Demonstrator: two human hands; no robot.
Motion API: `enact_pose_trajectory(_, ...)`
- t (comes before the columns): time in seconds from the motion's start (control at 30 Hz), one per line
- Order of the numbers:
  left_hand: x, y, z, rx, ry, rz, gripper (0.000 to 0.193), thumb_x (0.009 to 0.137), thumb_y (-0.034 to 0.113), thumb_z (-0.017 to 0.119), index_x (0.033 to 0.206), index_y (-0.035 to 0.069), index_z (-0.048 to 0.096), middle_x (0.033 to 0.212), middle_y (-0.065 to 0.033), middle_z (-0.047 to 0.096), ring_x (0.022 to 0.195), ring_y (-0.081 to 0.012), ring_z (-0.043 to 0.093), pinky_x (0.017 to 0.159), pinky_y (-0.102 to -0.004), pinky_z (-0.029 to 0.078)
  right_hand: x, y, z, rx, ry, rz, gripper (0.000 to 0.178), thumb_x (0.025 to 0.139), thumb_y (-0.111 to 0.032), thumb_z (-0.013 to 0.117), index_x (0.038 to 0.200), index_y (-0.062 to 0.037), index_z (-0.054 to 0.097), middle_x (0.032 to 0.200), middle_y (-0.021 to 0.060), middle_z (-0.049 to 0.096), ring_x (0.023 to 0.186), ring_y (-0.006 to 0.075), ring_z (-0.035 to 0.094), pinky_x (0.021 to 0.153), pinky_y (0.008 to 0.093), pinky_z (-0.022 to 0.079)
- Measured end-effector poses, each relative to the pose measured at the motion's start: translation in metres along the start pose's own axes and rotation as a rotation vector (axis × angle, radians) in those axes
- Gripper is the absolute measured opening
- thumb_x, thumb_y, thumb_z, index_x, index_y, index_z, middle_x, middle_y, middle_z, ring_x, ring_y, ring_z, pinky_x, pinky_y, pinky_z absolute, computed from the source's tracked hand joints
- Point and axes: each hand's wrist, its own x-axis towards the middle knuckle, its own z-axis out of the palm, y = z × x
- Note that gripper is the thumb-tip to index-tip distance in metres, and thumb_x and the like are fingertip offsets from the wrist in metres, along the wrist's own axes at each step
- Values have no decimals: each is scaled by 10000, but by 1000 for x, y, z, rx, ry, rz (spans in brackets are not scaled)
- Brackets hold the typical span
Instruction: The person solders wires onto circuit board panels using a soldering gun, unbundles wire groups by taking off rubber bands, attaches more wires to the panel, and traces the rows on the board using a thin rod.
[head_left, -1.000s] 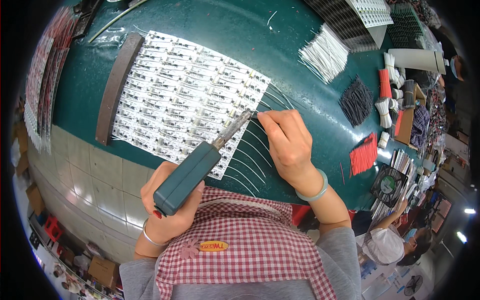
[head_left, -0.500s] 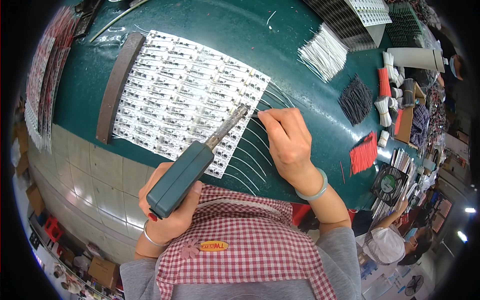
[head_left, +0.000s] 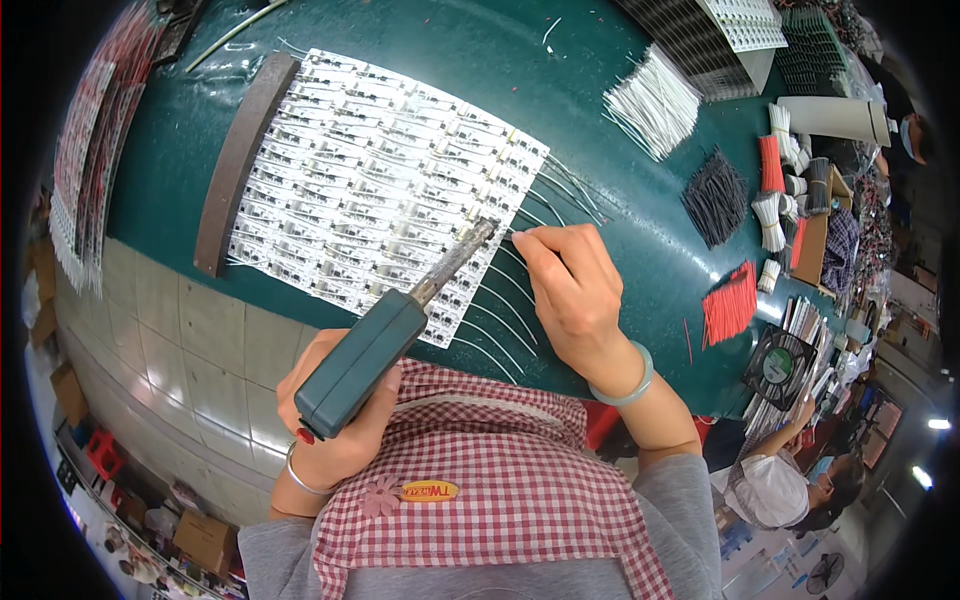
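Your left hand point(head_left: 350, 440) clasps the green-handled, metal-barrelled soldering iron point(head_left: 365, 360), its long axis slanting up and rightward over the white rectangular circuit-board panel point(head_left: 370, 170) on the green tabletop point(head_left: 460, 50). Your right hand point(head_left: 575, 290) pinches its fingertips together just beyond the iron's tip, beside the panel's right edge; what they grip, I cannot tell.

Red lettering is borne by a yellow oval badge point(head_left: 430, 491) on the checked apron point(head_left: 500, 535). On the fan's point(head_left: 758, 392) round label point(head_left: 776, 370), no text can be read.
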Motion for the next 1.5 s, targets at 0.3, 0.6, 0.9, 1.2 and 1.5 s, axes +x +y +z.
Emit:
enact_pose_trajectory(0.3,3,2,5,-26,1,-14,154,744,-52,754,885,-42,693,868,-124,670,712,-220,661,637,-296,517,0,-1,0,-14,-19,-4,346,651,81,646,995,49,655,900,125,617,756,262,582,599,336,498)
enact_pose_trajectory(0.6,-1,-4,4,3,2,24,178,738,-44,763,904,-41,697,848,-115,659,692,-211,654,617,-298,515,0,-3,-1,-43,-36,11,309,678,39,659,987,42,662,911,120,615,768,255,585,607,323,503)
enact_pose_trajectory(0.9,-10,-7,-3,-41,8,20,238,731,-51,756,963,-58,705,937,-165,689,760,-254,680,658,-317,535,0,-7,-1,-75,-12,35,305,689,44,668,993,32,660,929,120,609,796,260,593,637,330,506)
enact_pose_trajectory(1.2,-17,-9,-5,-35,9,-9,225,743,-47,750,963,-64,706,938,-164,689,787,-267,684,703,-337,547,-7,-18,-2,-30,-28,-7,329,675,24,660,1004,35,654,887,110,612,787,261,588,632,337,493)
enact_pose_trajectory(1.5,-15,-9,-3,6,1,42,197,736,-45,753,925,-62,701,909,-153,682,762,-255,678,693,-329,539,-9,-17,0,-22,-42,-6,325,665,29,650,989,47,660,885,113,611,770,259,579,613,326,493)
